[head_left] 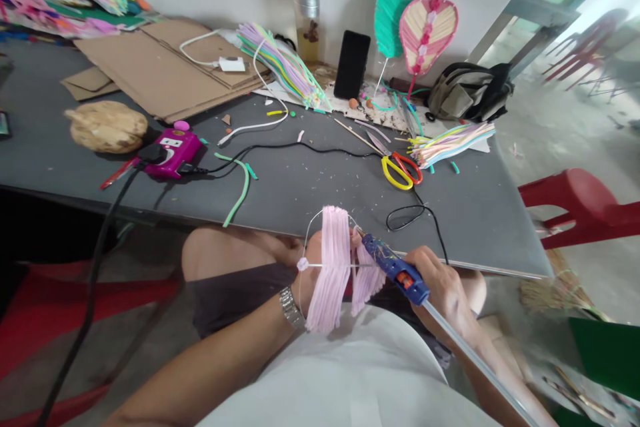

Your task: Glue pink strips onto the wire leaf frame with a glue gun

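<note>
1. Pink pipe-cleaner fringe on a thin wire loop lies against your left hand, above your lap; strands hide those fingers, so you cannot tell their grip.
2. Your right hand is clenched around a blue hot-glue gun, nozzle at the fringe.
3. Clear steel-capped bottle on the grey table holds amber liquid and a dark lump, hard to make out.
4. Grey-and-black fabric bag: contents hidden.
</note>
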Demonstrator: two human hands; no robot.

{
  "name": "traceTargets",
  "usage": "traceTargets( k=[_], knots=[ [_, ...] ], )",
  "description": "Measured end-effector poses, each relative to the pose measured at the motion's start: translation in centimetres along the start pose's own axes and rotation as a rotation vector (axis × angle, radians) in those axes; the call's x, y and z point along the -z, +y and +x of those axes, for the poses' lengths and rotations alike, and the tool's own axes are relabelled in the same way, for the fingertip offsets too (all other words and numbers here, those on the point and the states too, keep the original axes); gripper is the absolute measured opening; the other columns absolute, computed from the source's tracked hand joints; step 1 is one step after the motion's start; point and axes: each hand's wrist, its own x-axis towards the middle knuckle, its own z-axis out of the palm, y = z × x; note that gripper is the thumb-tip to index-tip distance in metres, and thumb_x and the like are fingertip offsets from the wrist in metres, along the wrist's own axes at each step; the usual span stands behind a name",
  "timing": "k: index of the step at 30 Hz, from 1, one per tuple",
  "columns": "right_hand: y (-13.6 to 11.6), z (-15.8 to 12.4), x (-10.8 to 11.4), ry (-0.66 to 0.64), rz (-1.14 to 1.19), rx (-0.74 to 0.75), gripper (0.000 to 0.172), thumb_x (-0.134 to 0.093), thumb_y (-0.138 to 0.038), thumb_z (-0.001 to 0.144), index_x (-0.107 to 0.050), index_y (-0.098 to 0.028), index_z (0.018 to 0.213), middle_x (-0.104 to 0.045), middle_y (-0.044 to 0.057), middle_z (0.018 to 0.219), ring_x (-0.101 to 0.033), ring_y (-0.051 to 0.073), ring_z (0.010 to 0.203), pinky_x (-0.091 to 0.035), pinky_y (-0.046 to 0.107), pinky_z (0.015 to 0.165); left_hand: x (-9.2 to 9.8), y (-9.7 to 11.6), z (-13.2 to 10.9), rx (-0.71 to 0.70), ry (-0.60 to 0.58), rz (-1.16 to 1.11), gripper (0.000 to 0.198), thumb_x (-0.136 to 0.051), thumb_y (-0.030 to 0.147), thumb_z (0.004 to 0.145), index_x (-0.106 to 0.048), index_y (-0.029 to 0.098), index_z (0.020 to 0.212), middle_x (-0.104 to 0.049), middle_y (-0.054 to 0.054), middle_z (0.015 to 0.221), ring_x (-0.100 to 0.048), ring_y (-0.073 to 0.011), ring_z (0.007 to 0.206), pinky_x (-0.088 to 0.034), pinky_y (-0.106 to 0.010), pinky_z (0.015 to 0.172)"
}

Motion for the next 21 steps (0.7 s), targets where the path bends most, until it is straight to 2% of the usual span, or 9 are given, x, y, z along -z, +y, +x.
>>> traceTargets(
  k=[2, 6, 11, 14, 17, 21],
  knots=[
    [-0.3, 0.0, 0.0, -0.002, -0.013, -0.005, 0.011, -0.046, -0.015, 0.096, -0.053, -0.023, 0.096, -0.056, 0.000, 0.083, -0.053, 0.013, 0.062, -0.038, 0.025, 0.058, -0.3, 0.2, -0.1, -0.045, 0.014, -0.010, 0.036, -0.090, 0.043, 0.070, -0.065, 0.018, 0.074, -0.062, -0.003, 0.077, -0.056, -0.0186, 0.072, -0.050, -0.035, 0.072],
    [-0.3, -0.1, -0.1, -0.010, -0.020, -0.010, 0.007, -0.047, -0.018, 0.098, -0.052, -0.023, 0.096, -0.055, 0.000, 0.084, -0.053, 0.013, 0.062, -0.038, 0.025, 0.058, -0.3, 0.1, 0.0, -0.034, -0.008, -0.014, 0.039, -0.090, 0.047, 0.069, -0.063, 0.019, 0.071, -0.060, -0.002, 0.074, -0.055, -0.0185, 0.071, -0.051, -0.037, 0.074],
    [0.3, -0.3, -0.3, 0.014, 0.012, -0.007, 0.012, -0.047, -0.015, 0.097, -0.054, -0.023, 0.101, -0.056, 0.000, 0.086, -0.056, 0.014, 0.064, -0.040, 0.025, 0.059, 0.1, -0.2, 0.2, -0.039, -0.053, 0.018, 0.034, -0.087, 0.047, 0.075, -0.066, 0.021, 0.075, -0.063, -0.002, 0.073, -0.056, -0.0179, 0.068, -0.049, -0.033, 0.068],
    [0.6, -0.4, 0.0, 0.032, 0.026, -0.016, 0.006, -0.051, -0.019, 0.097, -0.054, -0.024, 0.100, -0.059, -0.001, 0.085, -0.057, 0.014, 0.063, -0.042, 0.024, 0.058, 0.1, -0.2, 0.3, -0.033, -0.048, 0.043, 0.033, -0.087, 0.049, 0.075, -0.069, 0.021, 0.076, -0.068, -0.005, 0.073, -0.060, -0.0209, 0.069, -0.050, -0.034, 0.066],
    [0.6, -0.4, 0.3, 0.040, 0.027, -0.019, 0.003, -0.052, -0.022, 0.098, -0.054, -0.024, 0.097, -0.060, -0.001, 0.084, -0.058, 0.014, 0.062, -0.044, 0.025, 0.059, -0.1, 0.0, 0.2, -0.031, -0.033, 0.022, 0.033, -0.088, 0.048, 0.073, -0.071, 0.020, 0.077, -0.073, -0.007, 0.079, -0.064, -0.0237, 0.074, -0.053, -0.037, 0.071],
    [0.6, -0.4, 0.4, 0.015, 0.027, -0.007, 0.005, -0.051, -0.020, 0.097, -0.054, -0.024, 0.097, -0.058, -0.001, 0.082, -0.056, 0.014, 0.061, -0.042, 0.025, 0.057, -0.8, 0.4, 0.2, -0.039, -0.004, -0.021, 0.037, -0.092, 0.043, 0.067, -0.064, 0.020, 0.067, -0.063, -0.002, 0.069, -0.056, -0.0172, 0.066, -0.049, -0.033, 0.066]
  ],
)
